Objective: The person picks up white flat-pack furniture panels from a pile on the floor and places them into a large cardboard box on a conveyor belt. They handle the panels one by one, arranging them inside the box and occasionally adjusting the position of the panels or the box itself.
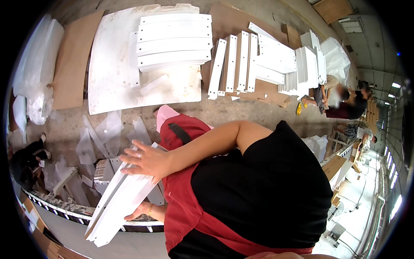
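Note:
A bundle of long white boards [117, 202] slants down to the left in front of my red apron. Across its upper face lies my right hand [145, 160], fingers spread over one edge and thumb towards the other, gripping the boards. Below, my left hand [140, 211], with a bracelet at the wrist, holds the bundle's lower side; its fingers are partly hidden. A brown edge shows along one board. Behind the bundle, more white pieces [103, 171] are stacked beside a dark-slotted rail [64, 212].
White drilled panels [174, 45] lie stacked on a large white sheet [105, 82]. More boards [241, 62] stand in rows on brown cardboard to the right. Loose translucent wrapping [108, 129] litters the floor. One person [26, 162] is at far left; others [345, 97] are at far right.

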Demonstrator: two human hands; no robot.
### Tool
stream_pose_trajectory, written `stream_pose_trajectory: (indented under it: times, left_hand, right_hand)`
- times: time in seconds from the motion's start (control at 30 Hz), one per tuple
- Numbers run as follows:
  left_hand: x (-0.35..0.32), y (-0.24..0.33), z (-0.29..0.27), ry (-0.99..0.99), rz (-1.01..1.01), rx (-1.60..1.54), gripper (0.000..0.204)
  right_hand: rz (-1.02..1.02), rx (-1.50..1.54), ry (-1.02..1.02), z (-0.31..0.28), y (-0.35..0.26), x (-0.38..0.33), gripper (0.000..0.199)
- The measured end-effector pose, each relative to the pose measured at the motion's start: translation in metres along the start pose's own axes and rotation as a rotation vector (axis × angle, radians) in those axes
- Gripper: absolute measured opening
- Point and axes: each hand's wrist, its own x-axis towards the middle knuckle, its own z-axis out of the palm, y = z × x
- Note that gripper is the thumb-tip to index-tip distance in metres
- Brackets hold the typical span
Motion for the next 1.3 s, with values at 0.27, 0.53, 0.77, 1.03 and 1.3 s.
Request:
stream_pose_trajectory:
  times: [0.27,0.53,0.77,1.03,1.3]
  left_hand:
    - [0.113,0.015,0.030,0.059,0.167,0.148,0.084]
    - [0.209,0.042,0.053,0.013,0.062,0.063,0.086]
    - [0.265,0.079,0.074,-0.203,0.049,-0.185,0.089]
    - [0.354,0.157,0.071,-0.367,0.220,-0.273,0.099]
    - [0.439,0.247,0.095,-0.569,-0.153,-0.846,0.021]
  right_hand:
    - [0.120,0.262,0.018,0.009,0.054,0.093,0.109]
    - [0.180,1.225,0.067,0.042,0.082,0.235,0.116]
    - [-0.195,1.286,-0.164,0.039,0.058,0.348,0.124]
    - [-0.366,1.178,-0.288,0.051,-0.026,0.488,0.132]
    - [-0.603,1.252,-0.311,0.082,-0.114,0.595,0.130]
